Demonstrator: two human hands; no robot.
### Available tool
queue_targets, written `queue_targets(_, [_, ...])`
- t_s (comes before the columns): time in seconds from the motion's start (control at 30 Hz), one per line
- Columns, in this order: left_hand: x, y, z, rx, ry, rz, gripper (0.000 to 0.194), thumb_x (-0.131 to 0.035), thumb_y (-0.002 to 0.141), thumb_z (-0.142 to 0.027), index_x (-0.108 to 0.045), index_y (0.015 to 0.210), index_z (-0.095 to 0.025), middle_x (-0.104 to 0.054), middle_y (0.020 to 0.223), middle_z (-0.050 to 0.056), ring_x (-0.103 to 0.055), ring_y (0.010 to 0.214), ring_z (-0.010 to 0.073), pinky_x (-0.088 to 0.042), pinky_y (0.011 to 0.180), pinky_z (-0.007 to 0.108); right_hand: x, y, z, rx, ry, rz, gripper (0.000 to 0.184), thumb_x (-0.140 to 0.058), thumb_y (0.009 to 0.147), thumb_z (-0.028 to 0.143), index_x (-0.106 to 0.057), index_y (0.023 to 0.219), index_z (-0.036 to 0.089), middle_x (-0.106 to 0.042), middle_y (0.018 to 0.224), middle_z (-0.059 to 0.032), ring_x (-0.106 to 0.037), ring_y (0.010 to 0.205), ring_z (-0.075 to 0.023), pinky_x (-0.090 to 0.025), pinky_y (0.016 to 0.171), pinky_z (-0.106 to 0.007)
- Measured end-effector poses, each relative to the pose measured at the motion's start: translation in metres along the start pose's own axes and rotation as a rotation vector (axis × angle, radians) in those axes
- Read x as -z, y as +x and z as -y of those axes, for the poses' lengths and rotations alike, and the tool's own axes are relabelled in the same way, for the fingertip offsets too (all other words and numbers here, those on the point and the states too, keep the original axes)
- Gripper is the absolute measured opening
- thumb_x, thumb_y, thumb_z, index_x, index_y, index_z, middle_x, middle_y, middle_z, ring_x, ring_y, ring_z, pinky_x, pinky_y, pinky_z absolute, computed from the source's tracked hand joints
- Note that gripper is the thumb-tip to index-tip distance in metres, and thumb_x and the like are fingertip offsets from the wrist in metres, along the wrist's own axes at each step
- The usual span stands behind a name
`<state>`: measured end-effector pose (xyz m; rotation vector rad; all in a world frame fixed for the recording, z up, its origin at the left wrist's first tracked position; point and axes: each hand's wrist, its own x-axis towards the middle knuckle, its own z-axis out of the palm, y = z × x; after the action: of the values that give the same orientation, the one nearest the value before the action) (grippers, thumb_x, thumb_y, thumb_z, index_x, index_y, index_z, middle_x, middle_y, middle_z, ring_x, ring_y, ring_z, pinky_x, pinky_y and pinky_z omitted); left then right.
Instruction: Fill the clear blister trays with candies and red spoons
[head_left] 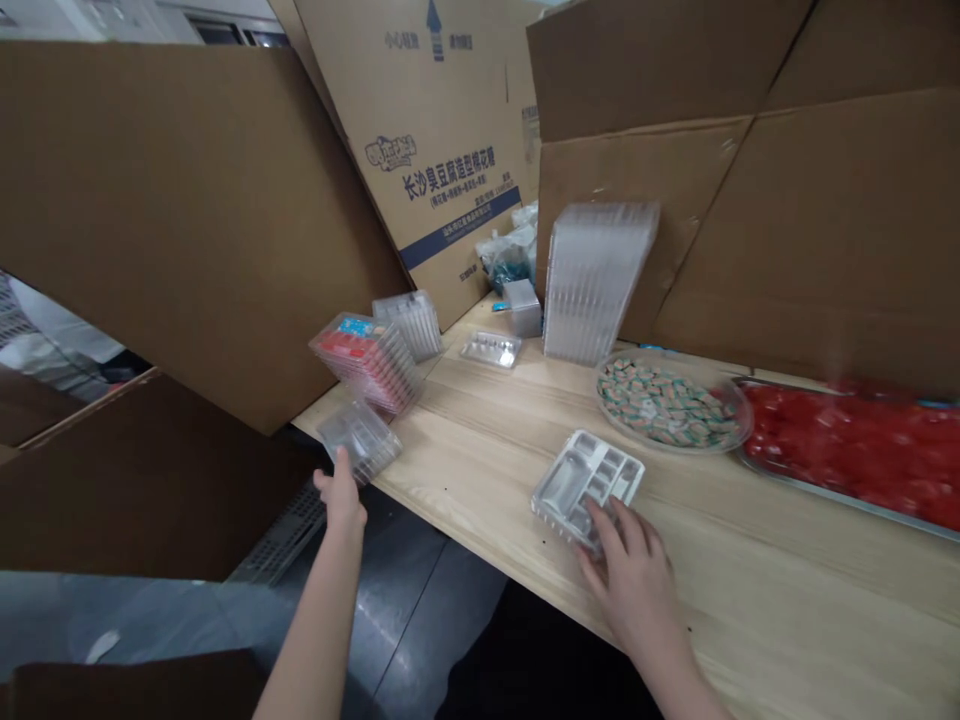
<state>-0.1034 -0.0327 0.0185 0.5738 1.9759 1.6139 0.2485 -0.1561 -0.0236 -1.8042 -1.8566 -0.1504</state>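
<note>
My left hand (345, 495) is at the table's left edge, its thumb over the near edge of a clear plastic tray (367, 445), gripping it; some fingers are hidden. Just behind that tray stands a stack of clear trays with red contents and a blue piece on top (367, 355). My right hand (634, 560) holds the near right corner of a small stack of clear compartment trays (574, 485), fingers bent over the top and thumb at the near side. The compartments of the top tray look empty.
A round tray of small green-and-tan packets (667, 400) and a metal tray of red packets (847, 450) lie to the right. A tall stack of clear trays (596, 280) leans by a cardboard box (750, 200). More cardboard (187, 200) stands left; a single tray (491, 348) lies behind.
</note>
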Motion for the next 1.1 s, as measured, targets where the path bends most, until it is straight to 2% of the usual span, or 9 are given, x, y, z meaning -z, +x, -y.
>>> queue_targets(0.07, [-0.004,-0.036,0.009,-0.11,0.066,-0.031,0.067,-0.051,0.082,-0.049,-0.022,0.135,-0.021,-0.024,0.144,0.017,-0.023,0.136,0.0301,-0.029,0.106,0.047,0.004,-0.007,0.005,-0.01,0.026,-0.011,0.044,-0.054,0.084,0.03,-0.051,0.125,0.017,-0.053,0.118,-0.0158,-0.05,0.103,-0.0331,-0.046,0.087,-0.051])
queue_targets(0.13, [-0.013,-0.084,0.017,-0.227,0.123,0.089,0.061,-0.059,0.077,-0.046,-0.037,0.129,-0.021,-0.033,0.141,0.014,-0.031,0.132,0.0288,-0.031,0.106,0.043,0.01,-0.015,0.012,-0.01,0.106,0.005,0.046,-0.054,0.083,0.028,-0.047,0.128,0.019,-0.053,0.116,-0.0146,-0.05,0.104,-0.0324,-0.046,0.088,-0.051])
queue_targets(0.2, [-0.031,-0.134,0.018,-0.482,0.255,0.405,0.052,-0.057,0.08,-0.044,-0.045,0.125,-0.021,-0.042,0.136,0.013,-0.035,0.13,0.0275,-0.032,0.105,0.043,0.016,-0.022,0.017,-0.029,0.238,0.038,0.05,-0.052,0.084,0.025,-0.042,0.133,0.021,-0.049,0.123,-0.0134,-0.048,0.11,-0.0306,-0.046,0.091,-0.049])
queue_targets(0.3, [-0.072,-0.192,0.007,-0.787,0.503,0.718,0.072,-0.058,0.079,-0.05,-0.031,0.137,-0.017,-0.034,0.142,0.019,-0.027,0.135,0.0299,-0.025,0.107,0.047,0.026,-0.032,0.013,-0.179,0.469,0.062,0.049,-0.048,0.086,0.025,-0.039,0.134,0.024,-0.044,0.13,-0.0121,-0.047,0.117,-0.0264,-0.047,0.093,-0.044])
queue_targets(0.43, [-0.127,-0.227,-0.013,-0.899,0.985,1.092,0.114,-0.077,0.049,-0.058,-0.023,0.143,-0.024,-0.016,0.15,0.024,-0.019,0.133,0.0474,-0.021,0.099,0.063,0.037,-0.046,-0.02,-0.645,0.794,-0.026,0.034,-0.051,0.085,0.038,-0.055,0.113,0.02,-0.058,0.115,-0.0127,-0.059,0.099,-0.0245,-0.052,0.082,-0.042])
queue_targets(0.57, [-0.146,-0.237,-0.022,-1.014,1.061,1.264,0.102,-0.078,0.052,-0.037,-0.028,0.141,-0.032,-0.022,0.148,0.02,-0.03,0.129,0.0459,-0.027,0.095,0.062,0.058,-0.055,-0.05,-1.016,1.077,-0.089,0.036,-0.06,0.077,0.05,-0.064,0.091,0.017,-0.067,0.093,-0.0109,-0.063,0.083,-0.0238,-0.054,0.075,-0.04])
queue_targets(0.8, [-0.113,-0.263,-0.021,-0.61,0.471,1.611,0.1,-0.072,0.064,-0.035,-0.015,0.145,-0.021,-0.024,0.147,0.015,-0.024,0.136,0.0314,-0.023,0.109,0.046,0.108,-0.033,-0.046,-0.999,1.493,-0.198,0.028,-0.068,0.074,0.044,-0.068,0.081,0.016,-0.067,0.079,-0.005,-0.062,0.074,-0.0164,-0.052,0.07,-0.031])
queue_targets(0.97, [-0.106,-0.278,-0.013,-0.399,0.328,1.725,0.1,-0.072,0.067,-0.035,-0.013,0.145,-0.023,-0.02,0.15,0.012,-0.022,0.137,0.0315,-0.021,0.111,0.046,0.131,-0.027,-0.047,-1.076,1.532,-0.279,0.024,-0.073,0.07,0.039,-0.062,0.076,0.019,-0.062,0.065,0.0022,-0.06,0.06,-0.0114,-0.051,0.06,-0.026])
queue_targets(1.1, [-0.105,-0.282,-0.007,-0.288,0.294,1.795,0.102,-0.073,0.066,-0.036,-0.012,0.146,-0.022,-0.019,0.15,0.013,-0.022,0.137,0.0332,-0.022,0.111,0.048,0.139,-0.03,-0.047,-1.044,1.584,-0.192,0.025,-0.072,0.071,0.039,-0.064,0.075,0.015,-0.063,0.068,-0.0004,-0.06,0.063,-0.0109,-0.052,0.064,-0.026])
